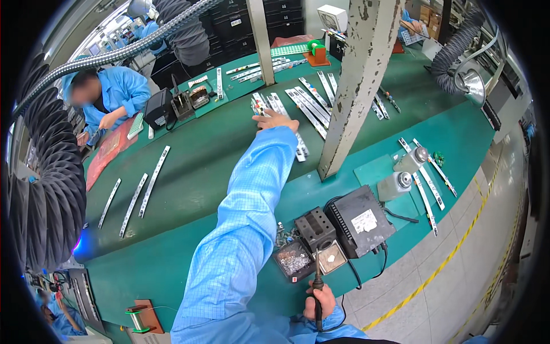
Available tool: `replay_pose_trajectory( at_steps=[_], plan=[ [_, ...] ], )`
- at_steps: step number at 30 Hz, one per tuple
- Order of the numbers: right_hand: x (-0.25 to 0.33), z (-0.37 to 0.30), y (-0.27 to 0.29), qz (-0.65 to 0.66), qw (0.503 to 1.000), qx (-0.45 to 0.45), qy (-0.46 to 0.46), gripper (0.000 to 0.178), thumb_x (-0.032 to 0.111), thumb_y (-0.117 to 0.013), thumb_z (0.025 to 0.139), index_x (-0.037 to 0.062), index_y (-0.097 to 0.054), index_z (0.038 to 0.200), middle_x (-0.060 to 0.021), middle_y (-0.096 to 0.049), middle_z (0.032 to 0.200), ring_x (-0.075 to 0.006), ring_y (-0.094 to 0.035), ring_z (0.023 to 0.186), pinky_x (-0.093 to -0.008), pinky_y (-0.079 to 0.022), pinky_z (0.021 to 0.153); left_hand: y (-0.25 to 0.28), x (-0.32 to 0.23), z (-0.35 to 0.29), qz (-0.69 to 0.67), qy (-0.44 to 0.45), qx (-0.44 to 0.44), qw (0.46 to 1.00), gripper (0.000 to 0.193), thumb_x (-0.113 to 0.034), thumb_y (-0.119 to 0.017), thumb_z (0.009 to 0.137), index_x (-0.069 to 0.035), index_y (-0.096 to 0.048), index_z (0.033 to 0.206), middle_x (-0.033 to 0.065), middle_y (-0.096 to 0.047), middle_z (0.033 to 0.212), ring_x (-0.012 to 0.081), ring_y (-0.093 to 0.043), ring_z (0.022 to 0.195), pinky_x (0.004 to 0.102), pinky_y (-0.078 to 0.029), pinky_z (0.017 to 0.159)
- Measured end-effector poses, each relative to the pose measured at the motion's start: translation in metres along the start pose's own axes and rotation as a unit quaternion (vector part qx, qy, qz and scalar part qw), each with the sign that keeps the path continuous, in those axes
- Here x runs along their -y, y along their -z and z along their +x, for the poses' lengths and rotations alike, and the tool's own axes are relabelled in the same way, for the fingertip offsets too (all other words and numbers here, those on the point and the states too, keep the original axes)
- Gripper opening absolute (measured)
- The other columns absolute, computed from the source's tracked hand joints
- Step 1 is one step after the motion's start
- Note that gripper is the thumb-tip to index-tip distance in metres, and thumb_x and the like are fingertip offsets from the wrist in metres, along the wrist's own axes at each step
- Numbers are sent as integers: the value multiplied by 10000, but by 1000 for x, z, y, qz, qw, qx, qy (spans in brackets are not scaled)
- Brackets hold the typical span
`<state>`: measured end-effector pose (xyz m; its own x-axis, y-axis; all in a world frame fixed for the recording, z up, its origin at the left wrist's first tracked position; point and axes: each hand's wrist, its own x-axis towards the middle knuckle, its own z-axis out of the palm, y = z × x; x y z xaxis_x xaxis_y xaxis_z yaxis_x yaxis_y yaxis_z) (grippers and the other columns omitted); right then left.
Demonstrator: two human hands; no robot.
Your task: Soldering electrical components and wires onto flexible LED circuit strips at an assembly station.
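The left hand (278, 121) has its fingers at circuit strips (259, 104), grip unclear; the right hand's (324, 301) fingers grasp a soldering iron (318, 281), tip ahead of them; no strip meets it, so soldering seems pending; finished strips cannot be told apart.

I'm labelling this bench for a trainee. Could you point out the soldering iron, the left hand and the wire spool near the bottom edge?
Soldering iron (318, 284): head view, on its dark handle.
Left hand (277, 121): head view, on the back of the hand.
Wire spool (137, 321): head view, on the wound wire.
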<state>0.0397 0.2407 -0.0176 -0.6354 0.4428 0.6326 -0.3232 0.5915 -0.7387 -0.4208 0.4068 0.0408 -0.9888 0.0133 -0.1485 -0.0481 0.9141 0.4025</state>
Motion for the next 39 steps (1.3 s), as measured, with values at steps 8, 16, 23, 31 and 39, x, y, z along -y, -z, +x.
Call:
replay_pose_trajectory(
  at_steps=[8, 16, 23, 31, 39],
  plan=[
    [-1, -1, -6, -1, 999, -48, 15, 358, 91, -583, 867, -3, -480, 1196, -291, -614, 987, -253, -610, 664, -367, -516, 606, 15, 25, -2, 70, -48, -10, 996, 949, -345, -660, 660, -58, -228, 1454, 292, -261, 1435, 356, -408, 1250, 529, -353, 988],
    [0, -3, -8, 3, 998, -57, 13, 357, 76, -575, 858, -20, -489, 1191, -284, -617, 933, -264, -609, 665, -380, -527, 631, 25, 40, 14, -9, -16, 1, 1000, 911, -274, -695, 644, 72, -267, 1369, 267, -469, 1287, 363, -570, 1090, 407, -485, 926],
    [-2, -5, -9, 13, 998, -67, 19, 375, 35, -567, 826, -28, -494, 1188, -278, -616, 909, -272, -608, 680, -395, -526, 645, 40, 72, 45, -99, -25, 66, 993, 788, -242, -739, 595, 130, -446, 1225, 239, -614, 1147, 315, -621, 1064, 316, -485, 935],
    [-2, -3, -3, 25, 999, -29, 16, 394, 6, -543, 825, -22, -486, 1215, -274, -617, 956, -261, -609, 717, -390, -523, 677, 102, 143, 24, -246, -129, 234, 932, 541, -274, -767, 604, 85, -654, 993, 160, -663, 922, 228, -623, 757, 335, -500, 705],
    [-2, 0, -6, 58, 998, 12, 18, 376, 52, -517, 882, 10, -478, 1254, -255, -607, 1056, -223, -586, 733, -368, -497, 710, 200, 275, -133, -59, -340, 154, 926, 858, -190, -703, 628, 38, -352, 1377, 219, -597, 1098, 296, -602, 1007, 363, -474, 878]
  ],
)
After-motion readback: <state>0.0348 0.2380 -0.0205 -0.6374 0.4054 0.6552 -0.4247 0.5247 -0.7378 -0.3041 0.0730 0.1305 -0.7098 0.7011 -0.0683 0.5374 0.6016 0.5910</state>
